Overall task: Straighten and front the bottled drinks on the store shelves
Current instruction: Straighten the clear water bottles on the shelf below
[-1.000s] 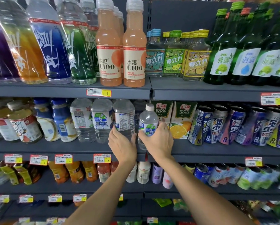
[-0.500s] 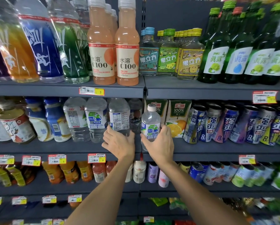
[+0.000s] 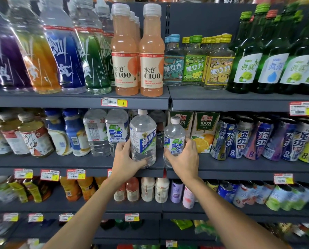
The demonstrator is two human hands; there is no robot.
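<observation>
Gripping the large clear bottle [image 3: 143, 139] low on its body, the left hand [image 3: 125, 158] is wrapping fingers and thumb round it, probably so the label can be turned outward and the bottle drawn forward. The right hand [image 3: 184, 157] is clasping the small clear bottle [image 3: 174, 136] the same way, likely for the same reason. This small one is standing just left of the orange juice cartons [image 3: 206, 133], and the large one is sitting further left of them. Counting: two held bottles, one per hand; two juice cartons; two more clear bottles [image 3: 116, 133] showing well left of the cartons.
</observation>
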